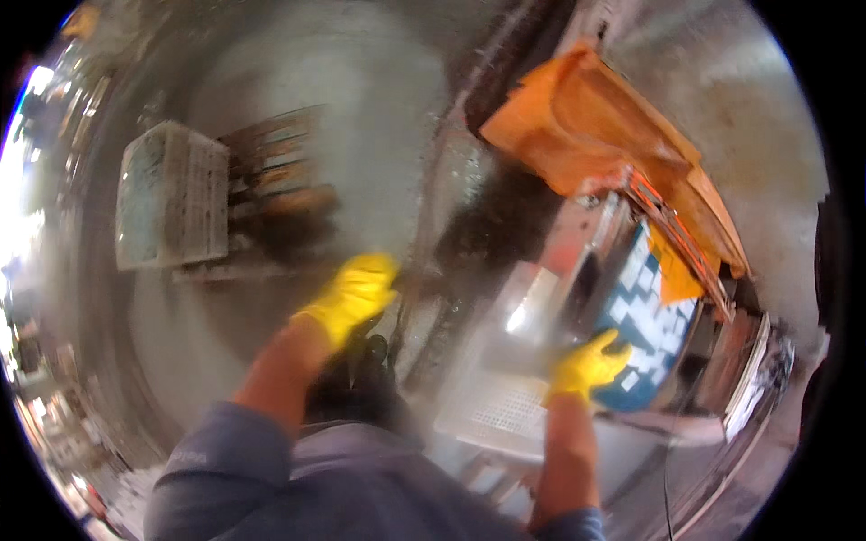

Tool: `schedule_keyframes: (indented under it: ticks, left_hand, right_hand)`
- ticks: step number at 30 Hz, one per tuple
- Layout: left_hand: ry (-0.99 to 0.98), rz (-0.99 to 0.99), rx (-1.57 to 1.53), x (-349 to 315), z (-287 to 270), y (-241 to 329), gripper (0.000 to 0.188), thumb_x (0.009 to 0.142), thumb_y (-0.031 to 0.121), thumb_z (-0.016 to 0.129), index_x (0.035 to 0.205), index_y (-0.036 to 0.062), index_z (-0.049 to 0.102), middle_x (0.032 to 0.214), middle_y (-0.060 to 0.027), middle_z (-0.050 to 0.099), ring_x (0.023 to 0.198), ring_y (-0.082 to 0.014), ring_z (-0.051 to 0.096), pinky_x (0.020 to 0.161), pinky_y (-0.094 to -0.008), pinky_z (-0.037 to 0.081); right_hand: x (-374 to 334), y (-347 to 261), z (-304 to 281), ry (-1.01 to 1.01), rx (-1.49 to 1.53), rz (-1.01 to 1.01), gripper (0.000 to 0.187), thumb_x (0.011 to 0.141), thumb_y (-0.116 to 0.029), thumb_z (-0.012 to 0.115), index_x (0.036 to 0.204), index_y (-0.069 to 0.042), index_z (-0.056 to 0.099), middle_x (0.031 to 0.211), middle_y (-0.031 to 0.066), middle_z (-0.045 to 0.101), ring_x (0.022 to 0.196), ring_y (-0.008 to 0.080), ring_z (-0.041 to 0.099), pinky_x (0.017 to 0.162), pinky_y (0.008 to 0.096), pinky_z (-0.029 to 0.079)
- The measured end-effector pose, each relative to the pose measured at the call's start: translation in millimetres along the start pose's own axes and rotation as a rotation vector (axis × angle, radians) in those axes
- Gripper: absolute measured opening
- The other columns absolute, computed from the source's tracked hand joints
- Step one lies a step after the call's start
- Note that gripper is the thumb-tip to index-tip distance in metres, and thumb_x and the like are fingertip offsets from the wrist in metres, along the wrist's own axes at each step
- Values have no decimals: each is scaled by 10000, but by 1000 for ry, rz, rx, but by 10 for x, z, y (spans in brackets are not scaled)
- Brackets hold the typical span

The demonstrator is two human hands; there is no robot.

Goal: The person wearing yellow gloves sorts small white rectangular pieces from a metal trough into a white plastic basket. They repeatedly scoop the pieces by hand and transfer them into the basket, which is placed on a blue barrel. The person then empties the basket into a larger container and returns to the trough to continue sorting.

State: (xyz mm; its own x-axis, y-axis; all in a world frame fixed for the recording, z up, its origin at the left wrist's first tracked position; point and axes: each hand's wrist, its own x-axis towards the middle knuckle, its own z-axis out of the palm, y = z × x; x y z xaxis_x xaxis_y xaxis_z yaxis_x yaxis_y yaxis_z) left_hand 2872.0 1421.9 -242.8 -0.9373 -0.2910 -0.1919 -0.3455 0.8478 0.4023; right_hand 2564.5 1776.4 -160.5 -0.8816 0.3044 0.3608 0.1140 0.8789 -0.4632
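Both my hands wear yellow rubber gloves. My left hand (359, 287) hangs over the floor in front of me, slightly blurred, fingers loosely extended and nothing seen in them. Over on the right, my right hand (591, 365) is beside a blue surface (622, 394) scattered with white, block-like pieces (642, 335); its thumb and fingers are apart. Whether it touches the surface, I cannot tell. A white perforated crate (505, 410) lies just left of that hand. A smeared grey flat shape (516, 357) crosses the crate's far part; its kind is unclear.
A large orange chute-like cover (595, 117) rises at the far right, with an orange-edged frame (677, 234) below it. To the left, a pale stack of crates (171, 198) stands by a wooden pallet (280, 162). The concrete floor (361, 81) looks wet.
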Motion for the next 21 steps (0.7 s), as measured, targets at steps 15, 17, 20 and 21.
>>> schedule_keyframes:
  ticks: [15,17,20,21]
  left_hand:
    - [-194,-1693,-519,-6146,410,4,689,836,475,732,1326,-1,644,1301,-266,658,1264,-399,603,1104,-457,445]
    - [-272,-1568,-572,-6341,629,199,714,845,488,730,1358,1,628,1374,-268,617,1332,-387,559,1129,-446,424]
    - [-70,-1691,-773,-6386,846,-84,757,845,496,736,1394,-7,601,1435,-266,579,1381,-377,522,1150,-435,407]
    - [-44,-1658,-793,-6408,906,-230,768,842,495,740,1401,-12,594,1441,-265,574,1386,-376,518,1154,-432,404]
  right_hand:
    - [449,889,-325,-564,254,75,850,984,-619,562,1585,-51,366,1618,177,375,1404,388,449,1179,469,364]
    - [167,733,-67,-211,70,-77,799,985,-579,596,1480,31,450,1501,244,480,1299,405,537,1099,465,440]
    - [-703,-30,434,-333,417,-251,714,982,-513,648,1314,115,579,1394,280,589,1146,426,643,984,450,538]
    - [-1095,-491,521,-495,538,-235,680,994,-473,638,1360,92,543,1437,257,552,1209,402,593,1031,442,490]
